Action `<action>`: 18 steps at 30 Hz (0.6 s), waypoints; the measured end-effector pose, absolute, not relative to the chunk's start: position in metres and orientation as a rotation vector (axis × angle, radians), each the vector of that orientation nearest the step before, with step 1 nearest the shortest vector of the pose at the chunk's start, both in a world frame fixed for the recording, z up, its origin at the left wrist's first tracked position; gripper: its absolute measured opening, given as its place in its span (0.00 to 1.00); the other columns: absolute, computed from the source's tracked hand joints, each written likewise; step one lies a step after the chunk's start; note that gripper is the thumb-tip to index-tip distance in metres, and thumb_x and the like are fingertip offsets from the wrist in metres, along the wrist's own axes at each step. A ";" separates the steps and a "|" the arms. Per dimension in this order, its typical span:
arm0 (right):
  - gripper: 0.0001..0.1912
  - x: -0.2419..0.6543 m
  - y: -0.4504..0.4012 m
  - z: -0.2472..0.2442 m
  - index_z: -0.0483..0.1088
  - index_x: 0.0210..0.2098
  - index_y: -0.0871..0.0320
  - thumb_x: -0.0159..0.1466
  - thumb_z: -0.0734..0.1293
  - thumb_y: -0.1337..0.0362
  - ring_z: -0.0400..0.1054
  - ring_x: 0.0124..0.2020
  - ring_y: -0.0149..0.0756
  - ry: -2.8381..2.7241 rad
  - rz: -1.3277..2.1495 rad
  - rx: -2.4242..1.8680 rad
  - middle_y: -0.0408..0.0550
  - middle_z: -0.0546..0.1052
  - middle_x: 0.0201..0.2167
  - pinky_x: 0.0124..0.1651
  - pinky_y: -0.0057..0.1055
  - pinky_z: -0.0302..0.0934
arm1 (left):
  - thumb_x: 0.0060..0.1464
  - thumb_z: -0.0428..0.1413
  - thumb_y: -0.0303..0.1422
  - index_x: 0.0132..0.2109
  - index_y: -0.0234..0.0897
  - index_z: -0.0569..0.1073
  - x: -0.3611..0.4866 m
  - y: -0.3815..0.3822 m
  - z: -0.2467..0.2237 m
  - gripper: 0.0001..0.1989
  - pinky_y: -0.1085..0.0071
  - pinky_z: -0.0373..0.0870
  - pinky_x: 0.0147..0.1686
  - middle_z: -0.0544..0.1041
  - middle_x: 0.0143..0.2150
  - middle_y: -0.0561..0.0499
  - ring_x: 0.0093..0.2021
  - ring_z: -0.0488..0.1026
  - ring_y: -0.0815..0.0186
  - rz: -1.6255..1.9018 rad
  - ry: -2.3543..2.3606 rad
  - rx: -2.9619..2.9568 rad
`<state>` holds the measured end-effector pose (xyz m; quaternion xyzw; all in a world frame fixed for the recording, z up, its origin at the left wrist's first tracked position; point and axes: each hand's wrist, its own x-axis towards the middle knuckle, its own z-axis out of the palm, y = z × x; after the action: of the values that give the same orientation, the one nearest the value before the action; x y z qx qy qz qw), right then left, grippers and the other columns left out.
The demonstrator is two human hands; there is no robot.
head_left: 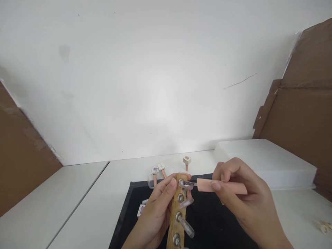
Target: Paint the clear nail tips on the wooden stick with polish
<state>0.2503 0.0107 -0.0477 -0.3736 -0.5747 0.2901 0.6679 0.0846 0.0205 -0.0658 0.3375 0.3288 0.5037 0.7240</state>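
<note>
My left hand (159,207) is wrapped round a narrow wooden bar (173,228), holding it upright above a black mat. Along the bar sit several round metal studs, each bearing a clear, glittery false nail tip (187,227). In my right hand (242,197) is a nail polish brush (204,185) with a long pale pink handle, pinched between thumb and fingers. Its dark bristle end touches or lies just over the topmost nail tip (187,186); exact contact is hard to tell. The bar's lower end runs out of view.
Behind my left hand lie white square-headed pieces (155,170) with pink stems, and another (186,160) stands farther right. A black mat (212,221) covers the white table (85,200). A white box (264,159) is at the right; brown cardboard (303,103) flanks the wall.
</note>
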 end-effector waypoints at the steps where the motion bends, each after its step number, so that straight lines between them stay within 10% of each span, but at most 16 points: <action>1: 0.16 0.250 0.011 -0.047 0.62 0.24 0.52 0.60 0.72 0.56 0.52 0.16 0.28 -1.299 0.644 -0.850 0.35 0.62 0.16 0.19 0.25 0.49 | 0.45 0.68 0.44 0.39 0.38 0.83 0.084 0.021 -0.065 0.17 0.81 0.69 0.31 0.80 0.29 0.51 0.30 0.75 0.72 1.113 0.724 0.743; 18: 0.12 0.249 0.008 -0.038 0.68 0.27 0.50 0.57 0.75 0.57 0.58 0.17 0.30 -1.324 0.600 -0.814 0.39 0.69 0.23 0.20 0.29 0.51 | 0.47 0.67 0.42 0.41 0.37 0.83 0.069 0.015 -0.051 0.16 0.78 0.73 0.35 0.80 0.30 0.49 0.31 0.76 0.70 1.146 0.703 0.713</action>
<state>0.2495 0.0077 -0.0384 -0.3615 -0.5879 0.2667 0.6727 0.0687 0.0148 -0.0515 0.3230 0.3187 0.5194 0.7241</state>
